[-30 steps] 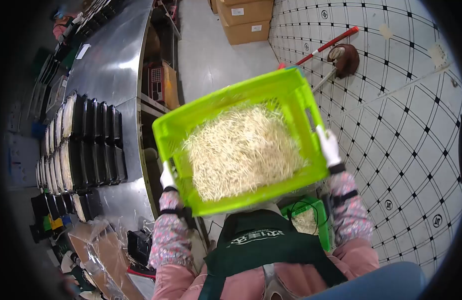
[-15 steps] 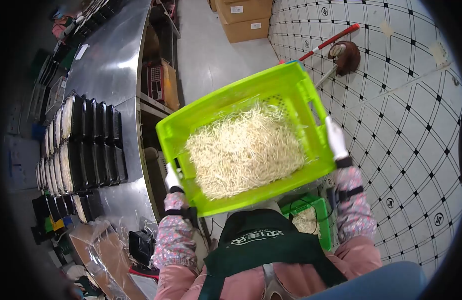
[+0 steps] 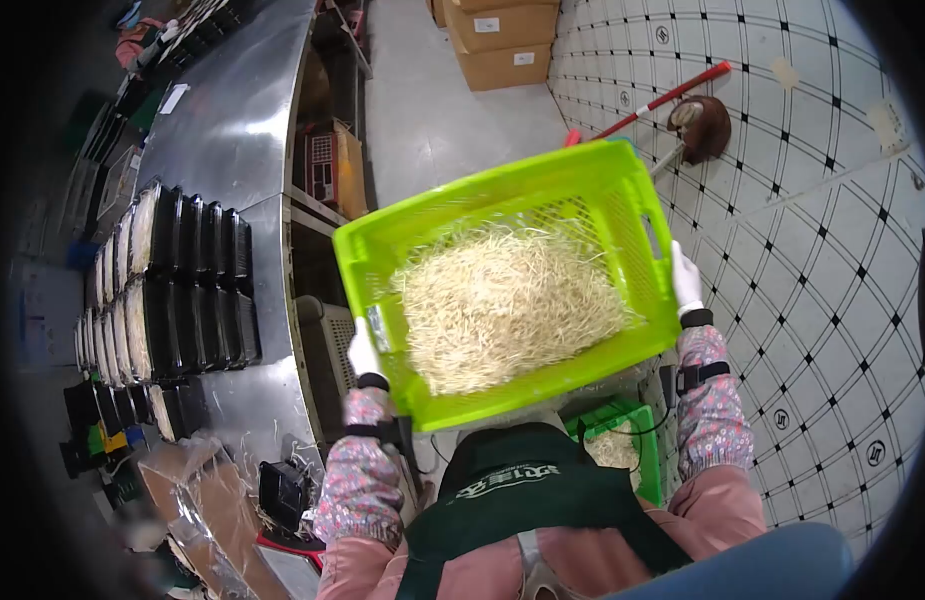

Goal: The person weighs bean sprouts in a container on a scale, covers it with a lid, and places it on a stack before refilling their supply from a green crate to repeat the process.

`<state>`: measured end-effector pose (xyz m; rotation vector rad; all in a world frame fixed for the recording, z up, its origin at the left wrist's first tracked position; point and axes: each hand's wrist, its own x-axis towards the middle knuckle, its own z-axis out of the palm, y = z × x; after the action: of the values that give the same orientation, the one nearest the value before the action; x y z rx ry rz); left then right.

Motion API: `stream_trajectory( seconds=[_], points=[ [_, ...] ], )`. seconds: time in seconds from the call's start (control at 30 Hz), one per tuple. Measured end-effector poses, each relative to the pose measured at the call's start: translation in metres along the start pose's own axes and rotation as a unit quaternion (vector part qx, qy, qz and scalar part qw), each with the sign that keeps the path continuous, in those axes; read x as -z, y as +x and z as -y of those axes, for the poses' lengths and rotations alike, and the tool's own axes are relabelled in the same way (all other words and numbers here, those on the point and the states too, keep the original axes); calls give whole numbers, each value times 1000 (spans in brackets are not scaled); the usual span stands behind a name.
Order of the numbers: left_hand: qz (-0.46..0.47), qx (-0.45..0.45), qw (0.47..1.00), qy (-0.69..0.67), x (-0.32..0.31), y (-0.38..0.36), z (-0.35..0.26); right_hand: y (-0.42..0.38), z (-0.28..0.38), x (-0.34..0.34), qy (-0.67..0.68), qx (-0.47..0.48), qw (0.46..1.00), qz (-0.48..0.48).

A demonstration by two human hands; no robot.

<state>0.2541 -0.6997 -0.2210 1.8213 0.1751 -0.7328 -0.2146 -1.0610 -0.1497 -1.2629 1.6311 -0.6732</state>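
Note:
A bright green plastic crate (image 3: 482, 190), slightly tilted, is held out in front of my body. A heap of pale bean sprouts (image 3: 512, 305) covers most of its bottom. My left hand (image 3: 363, 352), in a white glove, grips the crate's left end. At the opposite end my right hand (image 3: 685, 278), also white-gloved, holds the crate's side by the handle slot. The fingers of both hands are partly hidden by the crate walls. Below it, near my legs, a darker green crate (image 3: 650, 440) contains more sprouts.
Stacks of black trays (image 3: 197, 285) stand on the steel table (image 3: 232, 110) to the left. Underneath is a grey basket (image 3: 339, 335). Cardboard boxes (image 3: 502, 45) sit ahead, near a red-handled pole (image 3: 682, 85) and a brown object (image 3: 706, 130) on the right. Another person (image 3: 142, 42) is at the far left.
The crate has shifted slightly right and down in the view, with both hands still on it. Its tilt has changed a little.

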Motion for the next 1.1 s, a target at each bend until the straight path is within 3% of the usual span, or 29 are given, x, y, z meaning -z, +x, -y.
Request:
stream_trajectory(
  seconds=[0.03,0.07,0.1,0.13,0.23,0.3,0.37,0.5,0.6,0.7,0.73,0.77,0.8,0.83,0.9,0.97,1.0,1.03,1.07,1.1],
  points=[
    [22,-65,997,23,-11,-9,8,-3,18,8,23,-34,998,-46],
    [33,-25,998,-57,-8,-26,14,1,3,20,-15,-33,995,-93],
    [46,21,990,-129,1,-46,15,-20,3,22,36,-28,995,-84],
    [1,2,995,-98,13,-67,2,-40,-12,16,33,-13,996,-78],
    [-61,25,980,-189,49,-37,21,-71,-49,-25,45,55,994,-84],
    [-59,-3,988,-141,69,-36,18,-65,-61,-43,74,25,996,-51],
    [-82,-59,994,-40,81,-27,19,-60,-79,-53,-21,4,1000,-18],
    [-109,-78,990,40,113,-8,46,-65,-105,-88,-57,-2,998,-8],
    [-86,-6,994,61,138,12,83,-71,-116,-105,-155,18,985,68],
    [-72,63,994,55,150,21,99,-70,-107,-112,-183,-14,982,49],
    [-79,-16,993,88,148,18,102,-72,-104,-113,-185,-13,982,49],
    [-85,-94,985,120,146,16,105,-78,-95,-115,-235,93,967,16],
    [-131,-173,925,313,146,9,98,-83,-87,-115,-285,197,938,-19],
    [-147,-238,886,371,123,-22,60,-89,-71,-118,-288,197,937,-24],
    [-66,-334,857,387,96,-46,22,-102,-38,-137,-239,378,894,8],
    [48,-381,822,422,61,-53,-2,-108,-31,-168,-230,366,893,127],
    [126,-389,807,425,45,-46,-9,-105,-35,-186,-231,367,893,123],
    [199,-390,778,450,28,-34,-12,-101,-40,-205,-288,339,877,182],
    [232,-381,754,481,9,-22,-12,-97,-44,-220,-343,306,855,240],
    [265,-370,728,512,-9,-9,-9,-93,-44,-232,-345,304,855,239]
  ],
)
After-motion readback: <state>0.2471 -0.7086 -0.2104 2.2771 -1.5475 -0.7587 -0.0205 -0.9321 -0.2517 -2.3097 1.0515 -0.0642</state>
